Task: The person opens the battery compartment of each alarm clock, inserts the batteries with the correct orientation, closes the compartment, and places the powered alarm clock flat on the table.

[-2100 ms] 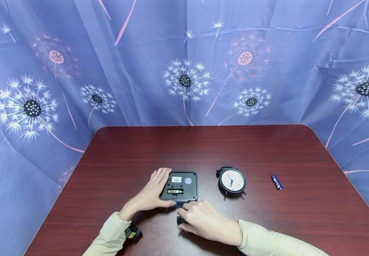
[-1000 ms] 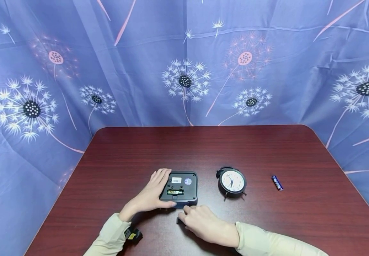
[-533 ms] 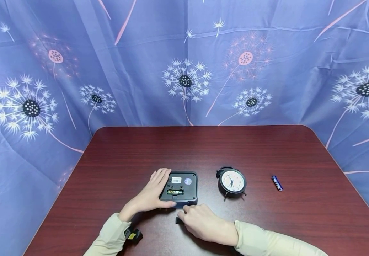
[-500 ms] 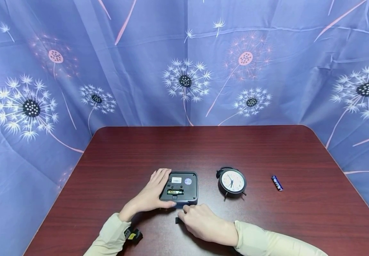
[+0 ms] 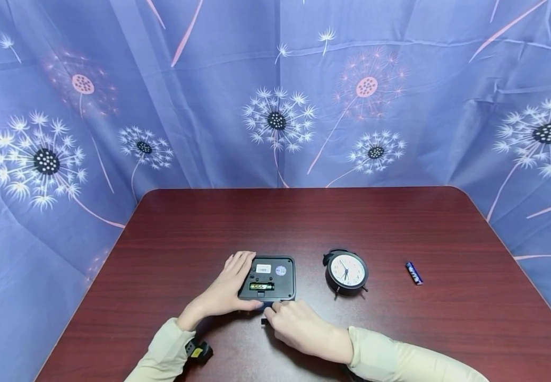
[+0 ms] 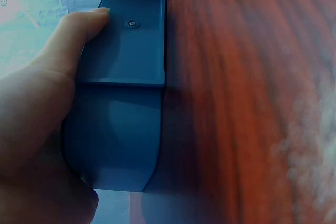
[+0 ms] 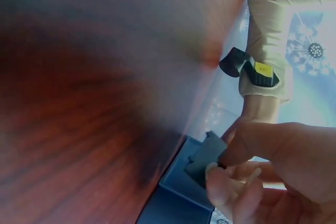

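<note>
A black square-edged clock lies with its back up, a green-and-gold battery seated in its uncovered compartment. My left hand grips the clock from the left, thumb along its near side, as the left wrist view shows on the clock's side wall. Just below the near edge, my right hand pinches a small dark battery cover between thumb and fingers. In the head view only the cover's end sticks out past the fingertips.
A round black alarm clock with a white face stands right of the gripped clock. Farther right, a blue-and-white battery lies on the dark red wooden table. A blue dandelion-print curtain hangs behind the table.
My right hand has shifted slightly up toward the clock's near edge over the last half second, with the battery cover turning level in its fingers. The left hand and clock stay put.
</note>
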Tool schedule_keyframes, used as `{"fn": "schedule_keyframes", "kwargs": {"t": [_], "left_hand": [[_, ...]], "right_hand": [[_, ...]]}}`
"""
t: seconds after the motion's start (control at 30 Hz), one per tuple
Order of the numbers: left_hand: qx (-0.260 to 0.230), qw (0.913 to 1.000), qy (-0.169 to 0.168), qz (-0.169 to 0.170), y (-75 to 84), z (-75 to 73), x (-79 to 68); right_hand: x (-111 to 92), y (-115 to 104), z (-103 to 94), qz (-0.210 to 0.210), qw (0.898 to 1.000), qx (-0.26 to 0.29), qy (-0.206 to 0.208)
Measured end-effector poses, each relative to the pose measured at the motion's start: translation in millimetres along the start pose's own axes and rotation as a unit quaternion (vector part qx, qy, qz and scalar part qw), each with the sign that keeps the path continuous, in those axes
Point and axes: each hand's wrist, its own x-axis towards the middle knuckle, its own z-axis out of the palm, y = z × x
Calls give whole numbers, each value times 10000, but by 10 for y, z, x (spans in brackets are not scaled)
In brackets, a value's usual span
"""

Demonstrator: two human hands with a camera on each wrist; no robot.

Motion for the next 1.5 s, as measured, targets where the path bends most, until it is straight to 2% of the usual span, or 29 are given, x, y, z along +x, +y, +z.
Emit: {"fn": "schedule_keyframes", "kwargs": {"t": [0.13,0.3,0.4,0.57,0.97,1.3,1.5], "left_hand": [[35,9999,68,97,-8,2,5],[-17,9999,-98,-67,27,-37,7],[-74,9998,-124,-104,39,-49,4],[-100,9999,-58,-31,44,-51,1],[-98,9998,-143,-71,28,-39,-3],[-48,9998,-175,-120,39,-40,-6],[-92,9998,-150,-90,28,-29,-3]], "right_hand": [[17,31,-10,19,9985,487,241],[64,92,-29,232,9921,1124,499],[94,130,-47,411,9887,1248,722],[125,173,-67,667,9852,1163,1068],[199,210,-5,741,9849,842,1315],[301,201,52,826,9896,537,1051],[337,208,95,852,9902,382,1036]]}}
